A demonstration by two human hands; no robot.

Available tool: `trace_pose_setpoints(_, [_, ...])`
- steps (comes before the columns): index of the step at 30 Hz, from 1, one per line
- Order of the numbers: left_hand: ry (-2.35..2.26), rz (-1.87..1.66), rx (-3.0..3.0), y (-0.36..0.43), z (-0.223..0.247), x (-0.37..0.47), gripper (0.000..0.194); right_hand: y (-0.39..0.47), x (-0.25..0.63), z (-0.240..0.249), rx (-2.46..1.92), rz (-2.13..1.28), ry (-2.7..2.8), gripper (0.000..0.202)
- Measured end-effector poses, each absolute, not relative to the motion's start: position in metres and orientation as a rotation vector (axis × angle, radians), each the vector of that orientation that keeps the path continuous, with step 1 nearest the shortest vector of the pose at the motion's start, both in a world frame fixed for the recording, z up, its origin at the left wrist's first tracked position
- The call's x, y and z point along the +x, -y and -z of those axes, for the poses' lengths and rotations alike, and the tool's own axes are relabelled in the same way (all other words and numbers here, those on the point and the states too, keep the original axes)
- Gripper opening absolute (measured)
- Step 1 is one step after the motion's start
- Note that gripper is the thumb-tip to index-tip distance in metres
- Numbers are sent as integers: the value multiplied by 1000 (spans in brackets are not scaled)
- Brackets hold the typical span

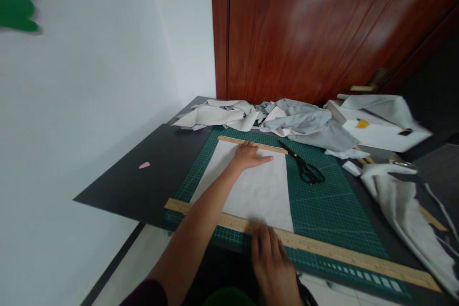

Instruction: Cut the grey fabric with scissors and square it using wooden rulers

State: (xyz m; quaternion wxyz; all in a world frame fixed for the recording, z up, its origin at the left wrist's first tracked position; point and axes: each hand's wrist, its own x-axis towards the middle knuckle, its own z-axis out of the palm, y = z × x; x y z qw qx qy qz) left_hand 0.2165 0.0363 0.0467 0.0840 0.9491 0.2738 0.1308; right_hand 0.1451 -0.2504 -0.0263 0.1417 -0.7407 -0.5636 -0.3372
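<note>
A white piece of cloth (pixel 263 191) lies flat on a green cutting mat (pixel 322 210). My left hand (pixel 248 155) rests on its far part, thumb spread to the right, fingertips on a short wooden ruler (pixel 270 147) along the far edge. Across the near edge runs a long wooden ruler (pixel 344 250). My right hand (pixel 271 258) lies over this ruler with its fingers stretched forward, pressing on it from above. Black-handled scissors (pixel 304 166) lie to the right of the cloth, blades pointing toward the short ruler. My left forearm hides part of the cloth and the long ruler.
Crumpled white cloth (pixel 224 114) and grey cloth (pixel 304 122) lie along the back of the dark table (pixel 158 181). At back right stands a white box (pixel 383 134). More pale cloth (pixel 394 201) covers the right side. A small pink piece (pixel 144 165) lies left.
</note>
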Motion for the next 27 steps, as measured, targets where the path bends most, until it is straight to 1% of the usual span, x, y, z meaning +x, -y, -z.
trace_pose_setpoints(4, [-911, -472, 2857, -24, -46, 222, 78, 253, 149, 12, -2092, 983, 1733, 39])
trace_pose_setpoints(10, [-977, -497, 2899, -18, -40, 231, 70, 263, 157, -8, -2170, 855, 1897, 35])
trace_pose_setpoints(15, [-987, -499, 2921, -18, -38, 235, 72, 267, 157, -3, -2206, 745, 1941, 39])
trace_pose_setpoints(22, [-958, -467, 2894, -19, -38, 234, 66, 272, 156, 9, -2210, 543, 1882, 48])
trace_pose_setpoints(27, [-956, -480, 2870, -18, -37, 232, 68, 270, 151, 7, -2255, 574, 1889, 48])
